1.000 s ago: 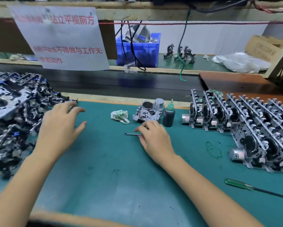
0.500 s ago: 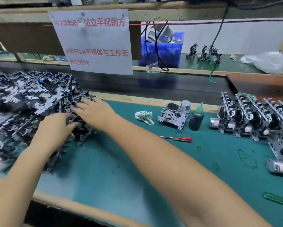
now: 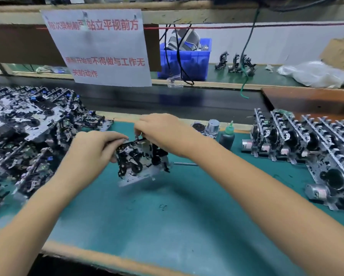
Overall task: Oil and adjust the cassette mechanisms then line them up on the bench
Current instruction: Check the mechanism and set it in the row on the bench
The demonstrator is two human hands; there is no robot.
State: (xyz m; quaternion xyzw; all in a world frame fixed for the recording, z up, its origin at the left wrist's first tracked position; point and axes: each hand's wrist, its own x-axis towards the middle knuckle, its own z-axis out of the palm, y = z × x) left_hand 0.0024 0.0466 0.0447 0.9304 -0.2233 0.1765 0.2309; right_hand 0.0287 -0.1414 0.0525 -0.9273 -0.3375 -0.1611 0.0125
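A black and silver cassette mechanism [image 3: 140,162] hangs tilted just above the green bench mat [image 3: 167,216] at centre. My left hand [image 3: 93,148] grips its left edge. My right hand [image 3: 163,132] curls over its top edge, fingers pinching there. A big heap of loose mechanisms [image 3: 27,132] lies at the left. Rows of mechanisms [image 3: 306,144] stand upright on edge at the right. A dark oil bottle with a green nozzle [image 3: 227,136] stands behind my right wrist, next to one flat mechanism [image 3: 209,126].
A screwdriver shaft [image 3: 185,163] shows on the mat under my right forearm. Behind the bench runs a dark conveyor [image 3: 167,102]. A paper sign [image 3: 99,46] hangs over it, and a blue bin [image 3: 185,58] with cables sits on the far shelf.
Both hands have come back from the heap at the left to the bench centre, lifting one mechanism out with them. The camera view has shifted a little left.
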